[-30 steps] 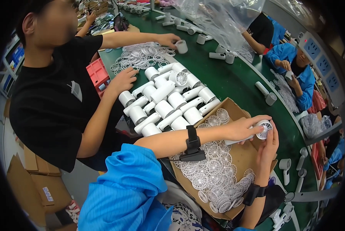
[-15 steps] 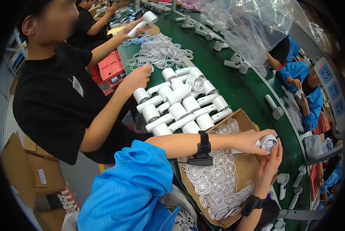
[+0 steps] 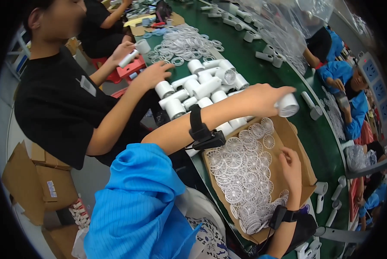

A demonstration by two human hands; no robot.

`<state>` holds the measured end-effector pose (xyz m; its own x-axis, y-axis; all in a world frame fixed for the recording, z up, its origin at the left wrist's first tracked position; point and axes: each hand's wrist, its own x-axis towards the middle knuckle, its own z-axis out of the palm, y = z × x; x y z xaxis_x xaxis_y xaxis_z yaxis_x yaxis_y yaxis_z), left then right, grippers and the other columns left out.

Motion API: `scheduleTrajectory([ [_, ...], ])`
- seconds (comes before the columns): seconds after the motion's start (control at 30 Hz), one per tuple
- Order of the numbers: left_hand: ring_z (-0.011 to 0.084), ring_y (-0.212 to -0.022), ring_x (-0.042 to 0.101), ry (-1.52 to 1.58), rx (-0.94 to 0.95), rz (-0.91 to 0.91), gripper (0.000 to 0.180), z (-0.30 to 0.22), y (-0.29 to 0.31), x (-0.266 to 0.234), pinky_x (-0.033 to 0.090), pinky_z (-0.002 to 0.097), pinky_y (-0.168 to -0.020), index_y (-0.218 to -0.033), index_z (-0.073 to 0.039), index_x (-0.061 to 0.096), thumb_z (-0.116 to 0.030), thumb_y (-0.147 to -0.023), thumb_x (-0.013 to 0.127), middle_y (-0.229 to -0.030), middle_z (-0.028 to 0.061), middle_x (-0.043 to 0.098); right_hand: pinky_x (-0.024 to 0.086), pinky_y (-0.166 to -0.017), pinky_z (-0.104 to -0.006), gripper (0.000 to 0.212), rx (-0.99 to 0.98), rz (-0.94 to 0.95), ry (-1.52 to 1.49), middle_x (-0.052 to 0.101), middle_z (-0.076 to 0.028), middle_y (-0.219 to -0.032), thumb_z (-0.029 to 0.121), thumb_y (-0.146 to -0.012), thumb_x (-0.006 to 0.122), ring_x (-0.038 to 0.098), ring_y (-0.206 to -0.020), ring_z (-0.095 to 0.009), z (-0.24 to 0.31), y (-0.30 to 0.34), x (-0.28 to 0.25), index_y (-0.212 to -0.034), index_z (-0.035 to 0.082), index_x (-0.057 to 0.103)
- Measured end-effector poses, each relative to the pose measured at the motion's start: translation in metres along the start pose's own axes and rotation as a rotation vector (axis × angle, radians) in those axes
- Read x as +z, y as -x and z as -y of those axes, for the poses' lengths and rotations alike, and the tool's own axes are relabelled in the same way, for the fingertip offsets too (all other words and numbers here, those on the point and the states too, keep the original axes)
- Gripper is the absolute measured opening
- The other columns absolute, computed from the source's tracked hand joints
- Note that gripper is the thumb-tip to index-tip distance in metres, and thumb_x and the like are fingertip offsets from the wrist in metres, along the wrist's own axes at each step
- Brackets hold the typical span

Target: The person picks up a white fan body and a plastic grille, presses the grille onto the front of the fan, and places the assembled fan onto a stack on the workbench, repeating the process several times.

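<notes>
My left hand [image 3: 264, 99] is stretched out over the far edge of the cardboard box, closed around a white handheld fan [image 3: 287, 106] whose round spoked end faces outward; its handle is hidden by the hand. My right hand [image 3: 291, 166] hovers over the right part of the box [image 3: 305, 175], fingers loosely bent and apart, with nothing visible in them. Many white spoked fan grilles [image 3: 241, 181] lie in the box, mostly left of that hand. Beyond my left forearm stands a pile of white fan bodies [image 3: 206, 88], partly covered by the arm.
To the left, a person in black [image 3: 59, 99] holds another white fan body [image 3: 142, 46]. Plain white rings [image 3: 182, 43] are heaped at the far end of the green table [image 3: 245, 64]. More fans [image 3: 321, 194] lie at the right, where people in blue work across from me.
My hands have come apart. The left has carried the fan away toward the far side; the right has let go and drawn back over the box. The co-worker's fan has come lower.
</notes>
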<state>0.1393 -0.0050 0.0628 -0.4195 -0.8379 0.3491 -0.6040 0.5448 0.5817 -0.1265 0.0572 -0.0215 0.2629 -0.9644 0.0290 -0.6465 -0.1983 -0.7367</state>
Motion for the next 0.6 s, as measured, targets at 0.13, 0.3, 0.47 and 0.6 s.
scheduleTrajectory([
  [0.13, 0.0340, -0.070, 0.063, -0.398, -0.217, -0.061, 0.061, 0.039, 0.030, 0.005, 0.049, 0.0435, -0.061, -0.129, -0.015, 0.045, -0.011, -0.071, 0.063, -0.075, 0.0170, 0.064, 0.045, -0.080, -0.0277, 0.023, -0.304, 0.007, 0.341, 0.059, -0.009, -0.102, 0.011, -0.086, 0.058, 0.057, -0.090, -0.018, -0.006, 0.006, 0.004, -0.107, 0.002, 0.060],
  [0.3, 0.0334, -0.068, 0.061, -0.549, -0.231, -0.172, 0.055, 0.096, 0.052, 0.022, 0.047, 0.0438, -0.057, -0.123, -0.017, 0.049, -0.013, -0.070, 0.065, -0.071, 0.0148, 0.062, 0.045, -0.081, -0.0287, 0.021, 0.013, -0.064, 0.092, 0.062, -0.010, -0.097, 0.010, -0.087, 0.057, 0.059, -0.094, -0.020, 0.020, 0.008, -0.059, -0.106, 0.002, 0.062],
  [0.47, 0.0318, -0.075, 0.060, -0.703, -0.293, -0.124, 0.046, 0.066, 0.045, 0.022, 0.048, 0.0421, -0.060, -0.114, -0.011, 0.053, -0.014, -0.070, 0.065, -0.075, 0.0158, 0.061, 0.042, -0.090, -0.0323, 0.029, 0.035, -0.359, 0.436, 0.059, -0.015, -0.110, 0.013, -0.091, 0.051, 0.056, -0.102, -0.026, -0.091, 0.027, -0.189, -0.116, -0.001, 0.055],
  [0.6, 0.0321, -0.084, 0.060, -0.483, -0.040, 0.159, 0.037, -0.008, 0.008, 0.039, 0.049, 0.0428, -0.070, -0.104, -0.003, 0.059, -0.021, -0.072, 0.065, -0.088, 0.0181, 0.062, 0.039, -0.095, -0.0356, 0.037, 0.107, -0.274, 1.026, 0.057, -0.021, -0.114, 0.022, -0.092, 0.049, 0.052, -0.110, -0.035, -0.271, 0.073, -0.242, -0.121, -0.001, 0.053],
])
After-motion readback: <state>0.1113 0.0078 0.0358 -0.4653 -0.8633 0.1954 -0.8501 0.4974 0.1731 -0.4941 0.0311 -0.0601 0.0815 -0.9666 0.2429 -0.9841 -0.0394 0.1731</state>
